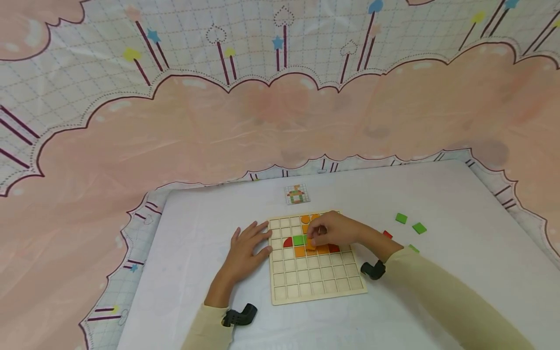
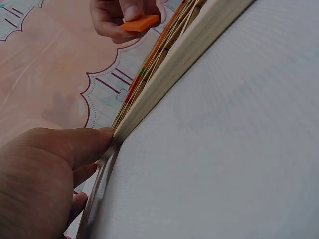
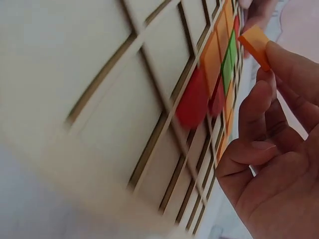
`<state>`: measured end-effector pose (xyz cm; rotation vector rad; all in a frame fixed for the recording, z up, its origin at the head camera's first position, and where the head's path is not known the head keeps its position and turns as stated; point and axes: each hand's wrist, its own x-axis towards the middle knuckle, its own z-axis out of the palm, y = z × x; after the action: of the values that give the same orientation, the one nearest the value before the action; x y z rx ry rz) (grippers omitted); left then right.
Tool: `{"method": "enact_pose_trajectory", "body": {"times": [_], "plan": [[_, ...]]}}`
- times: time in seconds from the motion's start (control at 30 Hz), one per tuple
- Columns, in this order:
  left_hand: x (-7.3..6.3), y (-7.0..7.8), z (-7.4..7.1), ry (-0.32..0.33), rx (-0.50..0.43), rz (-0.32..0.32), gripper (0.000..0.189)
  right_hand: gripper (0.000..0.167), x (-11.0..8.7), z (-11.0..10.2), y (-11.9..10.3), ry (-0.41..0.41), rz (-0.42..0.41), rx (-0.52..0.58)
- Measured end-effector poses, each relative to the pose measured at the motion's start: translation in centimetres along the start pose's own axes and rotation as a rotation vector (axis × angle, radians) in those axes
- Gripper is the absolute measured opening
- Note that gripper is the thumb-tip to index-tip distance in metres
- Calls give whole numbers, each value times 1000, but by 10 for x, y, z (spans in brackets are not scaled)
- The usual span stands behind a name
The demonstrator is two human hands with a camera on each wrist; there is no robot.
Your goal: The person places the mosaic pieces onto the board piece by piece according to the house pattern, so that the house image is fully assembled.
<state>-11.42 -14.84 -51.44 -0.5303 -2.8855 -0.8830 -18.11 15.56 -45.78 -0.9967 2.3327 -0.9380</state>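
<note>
Right hand (image 1: 334,229) pinches an orange tile (image 1: 310,244) between thumb and fingers, over the upper half of the board (image 1: 319,287). From the head view, whether tile and board touch cannot be told; both wrist views show a gap between them. Right wrist view also shows two red pieces (image 3: 192,99) near the board's right side; head view shows one there, the hand covering part of that area. Left hand (image 1: 249,250): fingers spread, touching the board's left edge; left wrist view shows the thumb against that edge.

Head view alone shows the card (image 1: 297,194) beyond the board's far edge, and loose green tiles (image 1: 401,218) with a red piece (image 1: 387,234) off its right edge. Bare table (image 1: 192,233) lies left of the left hand and along the near edge. Right forearm crosses the right edge.
</note>
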Motion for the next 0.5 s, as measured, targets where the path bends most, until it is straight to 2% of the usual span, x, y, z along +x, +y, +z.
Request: {"method": "enact_pose_trajectory", "body": {"times": [0.27, 0.5], "plan": [[0, 0, 1, 2, 7, -4, 45, 9, 18, 14, -15, -6, -68, -10], [0, 0, 0, -6, 4, 0, 46, 7, 32, 24, -20, -13, -83, -13]]}}
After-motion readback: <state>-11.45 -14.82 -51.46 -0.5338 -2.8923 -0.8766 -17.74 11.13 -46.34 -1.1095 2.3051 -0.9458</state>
